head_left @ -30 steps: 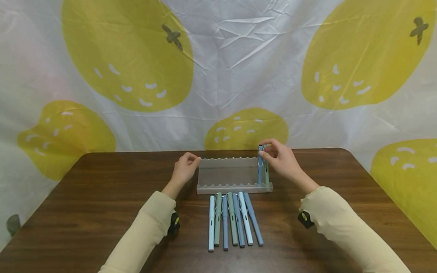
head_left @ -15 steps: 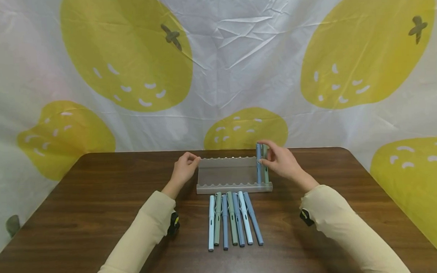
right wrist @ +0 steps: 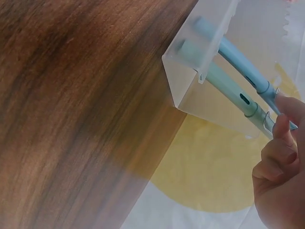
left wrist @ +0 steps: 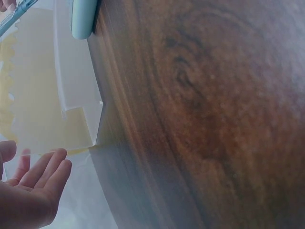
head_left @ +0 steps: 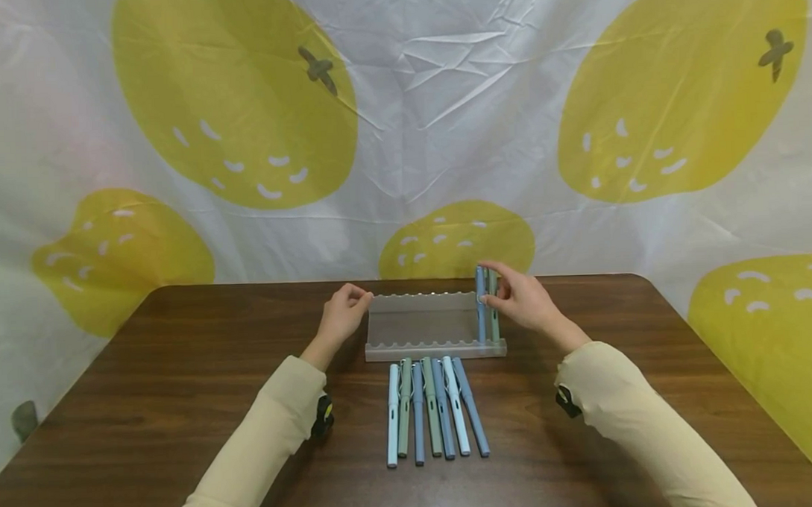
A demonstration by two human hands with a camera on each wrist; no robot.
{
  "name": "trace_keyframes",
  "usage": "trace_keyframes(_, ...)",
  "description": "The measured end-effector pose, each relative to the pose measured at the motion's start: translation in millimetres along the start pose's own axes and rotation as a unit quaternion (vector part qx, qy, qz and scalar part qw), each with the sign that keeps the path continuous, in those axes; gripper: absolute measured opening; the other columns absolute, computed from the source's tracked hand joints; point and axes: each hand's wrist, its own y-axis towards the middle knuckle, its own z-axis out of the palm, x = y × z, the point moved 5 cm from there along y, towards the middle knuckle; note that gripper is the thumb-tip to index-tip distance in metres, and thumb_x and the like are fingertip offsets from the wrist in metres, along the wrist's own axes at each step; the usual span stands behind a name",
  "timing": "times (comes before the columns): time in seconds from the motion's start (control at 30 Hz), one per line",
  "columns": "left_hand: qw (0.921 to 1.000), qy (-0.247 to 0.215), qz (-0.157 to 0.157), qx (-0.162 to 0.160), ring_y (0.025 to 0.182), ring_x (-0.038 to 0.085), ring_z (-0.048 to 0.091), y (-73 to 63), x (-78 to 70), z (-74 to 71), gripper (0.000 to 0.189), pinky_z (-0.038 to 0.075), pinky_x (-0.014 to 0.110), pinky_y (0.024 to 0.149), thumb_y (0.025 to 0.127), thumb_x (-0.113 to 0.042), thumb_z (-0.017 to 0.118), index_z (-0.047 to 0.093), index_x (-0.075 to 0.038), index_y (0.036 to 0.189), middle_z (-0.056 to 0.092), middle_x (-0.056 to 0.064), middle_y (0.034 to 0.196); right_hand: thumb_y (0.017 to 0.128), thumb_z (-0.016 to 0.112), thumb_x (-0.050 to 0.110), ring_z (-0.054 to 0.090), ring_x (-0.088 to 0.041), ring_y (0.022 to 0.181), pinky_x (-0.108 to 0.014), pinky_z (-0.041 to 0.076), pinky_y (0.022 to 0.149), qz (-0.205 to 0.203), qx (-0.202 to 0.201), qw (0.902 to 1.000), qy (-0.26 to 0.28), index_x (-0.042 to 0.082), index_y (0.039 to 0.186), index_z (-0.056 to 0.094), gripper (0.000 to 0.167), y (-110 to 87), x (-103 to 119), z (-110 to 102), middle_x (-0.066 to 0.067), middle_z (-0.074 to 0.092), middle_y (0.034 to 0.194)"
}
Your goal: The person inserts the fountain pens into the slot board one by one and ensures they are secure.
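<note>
My right hand (head_left: 527,301) pinches the upper part of a blue fountain pen (head_left: 481,322) that stands, leaning back, near the right end of a clear plastic pen rack (head_left: 429,350). A green fountain pen (right wrist: 228,88) leans in the slot beside it, at the rack's right end. My left hand (head_left: 341,315) pinches the rack's upper left corner between thumb and index finger; its other fingers (left wrist: 47,171) extend loosely. Several capped pens in light blue, green and darker blue lie side by side in front of the rack, among them a light blue pen (head_left: 393,414) at the left.
The rack has scalloped notches along its front and back edges. It stands on a dark wooden table (head_left: 203,410), close to the far edge. Behind hangs a pale cloth (head_left: 403,156) printed with yellow fruit.
The blue pen has shifted slightly left and settled in its slot, while my right fingers slid a little lower along it. My left hand has stayed at the rack's corner.
</note>
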Motion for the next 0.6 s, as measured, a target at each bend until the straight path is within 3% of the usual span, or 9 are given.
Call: trace_keyframes(0.6,1.0,-0.004,-0.001,0.005,0.098,0.029,0.055,-1.1,-0.9,-0.9,0.026,0.042,0.043,0.079,0.091,-0.026,0.05,0.054,-0.002,0.098,0.059,0.016,0.103,0.081,0.065,0.021,0.037,-0.011,0.044,-0.029,0.031,0.044,0.023,0.019,0.9995,-0.012,0.012,0.131,0.04,0.056,4.6,-2.5,4.1,0.003,0.045,0.054)
